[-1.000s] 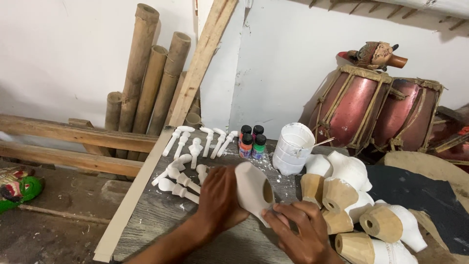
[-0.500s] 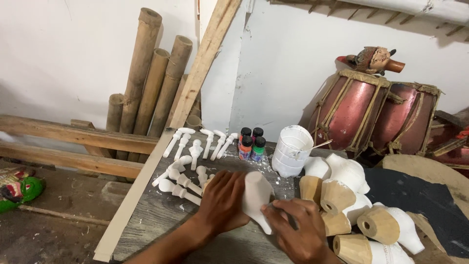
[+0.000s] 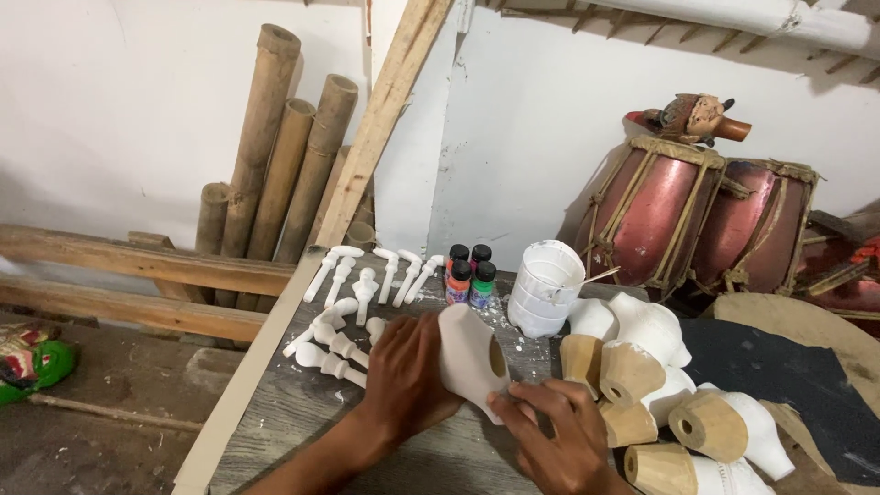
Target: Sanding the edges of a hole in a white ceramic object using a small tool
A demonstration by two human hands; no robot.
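Note:
My left hand point(image 3: 408, 376) grips a white-painted carved piece point(image 3: 469, 356) with a round hole in its side, held over the wooden board point(image 3: 284, 412). My right hand point(image 3: 555, 431) touches the lower edge of the same piece with its fingers. Right beside my hands lie several carved wooden heads point(image 3: 642, 367), white on the outside with bare wood at the neck ends. To the left of my left hand lie several small white pegs point(image 3: 335, 344).
A white cut plastic container point(image 3: 543, 287) with a stick stands behind the piece, next to small paint bottles point(image 3: 469, 273). Bamboo poles point(image 3: 289, 156) and planks lean on the wall. Two red drums point(image 3: 697, 220) stand at right. A green mask point(image 3: 32, 362) lies left.
The white piece has been turned in my hands, so its hole now faces the right. Both hands have shifted slightly, still around it.

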